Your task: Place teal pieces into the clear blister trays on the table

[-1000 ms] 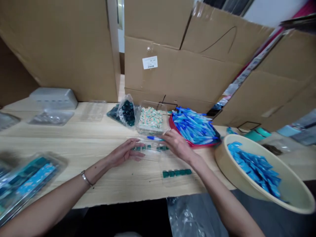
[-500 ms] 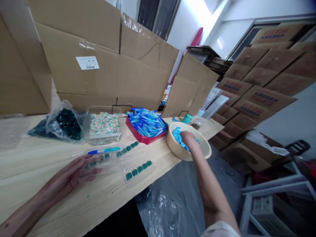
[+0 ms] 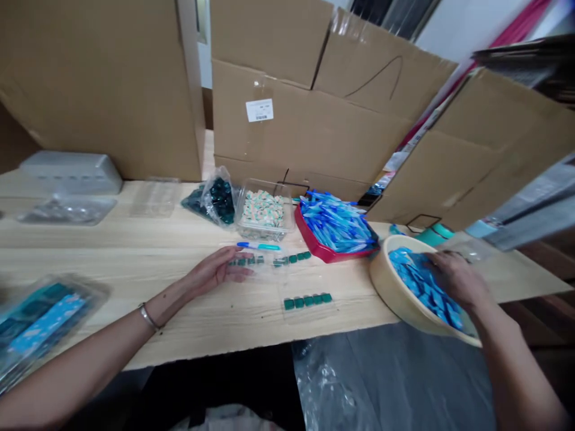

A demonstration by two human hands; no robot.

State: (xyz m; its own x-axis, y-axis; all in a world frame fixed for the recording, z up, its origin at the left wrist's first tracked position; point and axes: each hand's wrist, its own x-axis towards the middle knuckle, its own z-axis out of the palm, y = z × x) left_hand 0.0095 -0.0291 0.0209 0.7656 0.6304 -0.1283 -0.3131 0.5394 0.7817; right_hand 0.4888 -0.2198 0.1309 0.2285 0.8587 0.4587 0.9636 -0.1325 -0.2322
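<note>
Two hands working apart. My left hand [image 3: 214,270] is bracing the left end of the clear plastic tray [image 3: 265,278] holding dark-green cubes [image 3: 293,258]; that grip is sitting part-open, and I can't tell if it's pinching or just touching. A blue-and-turquoise pen [image 3: 269,246] is lying along the tray's far side. My right hand [image 3: 460,281] is reaching into the cream plastic basin [image 3: 380,276] of shiny blue packets [image 3: 411,272]; fingers are blurring, so can't tell how far that grip is opening or what it's holding.

Doing it well, my judgement: keeping left pressure light so the thin plastic isn't flexing, picking packets by a corner, lifting over the rim before swinging left.

Edges: basin is sitting right at the table [image 3: 188,347] front edge, so I'm avoiding pushing it. Red tray [image 3: 317,246] of blue pens is crowding the far side. Bare wood is showing left of my left hand and nearer me; the roomier lane is running in front of the red tray.
</note>
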